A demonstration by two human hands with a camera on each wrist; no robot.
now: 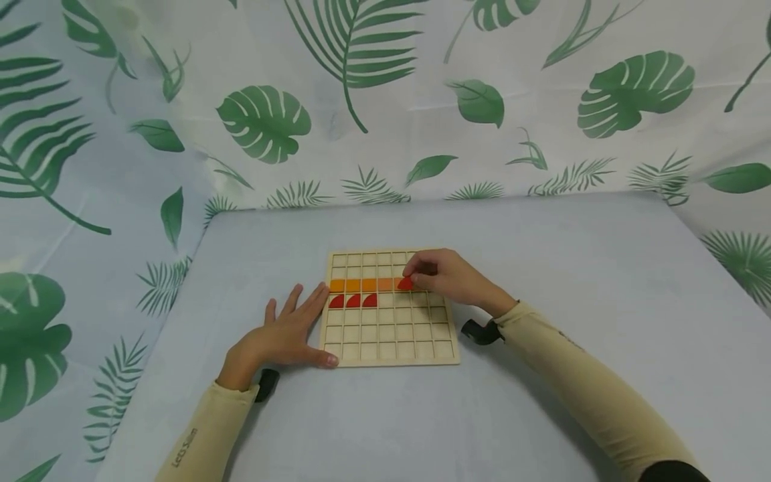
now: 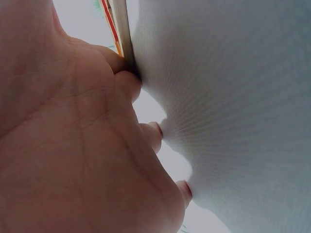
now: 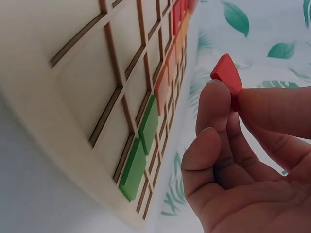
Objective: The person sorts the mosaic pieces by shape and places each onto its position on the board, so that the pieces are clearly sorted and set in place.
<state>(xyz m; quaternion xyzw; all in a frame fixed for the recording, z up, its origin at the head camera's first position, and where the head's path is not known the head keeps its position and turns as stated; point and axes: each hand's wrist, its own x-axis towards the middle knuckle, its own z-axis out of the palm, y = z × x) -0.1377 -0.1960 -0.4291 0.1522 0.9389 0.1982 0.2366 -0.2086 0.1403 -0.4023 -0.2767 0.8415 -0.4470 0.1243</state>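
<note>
A square wooden grid board (image 1: pixel 394 333) lies on the table. My left hand (image 1: pixel 280 340) has its fingers spread, with fingertips and thumb against the board's left edge. In the left wrist view, the palm of the left hand (image 2: pixel 82 131) stands beside the board's side edge (image 2: pixel 124 34). My right hand (image 1: pixel 454 278) pinches a red quarter-circle tile (image 3: pixel 228 75) between thumb and finger, above the board. Several orange square tiles (image 1: pixel 353 286) fill one row. Three red quarter-circle tiles (image 1: pixel 353 301) sit in the row below. Two green square tiles (image 3: pixel 132 170) show in the right wrist view.
A pale cloth covers the table (image 1: pixel 542 261), with leaf-printed fabric (image 1: pixel 397 134) behind and at the sides. Black wrist devices (image 1: pixel 480 332) sit under both wrists, and beige sleeves (image 1: pixel 572 365) cover the forearms.
</note>
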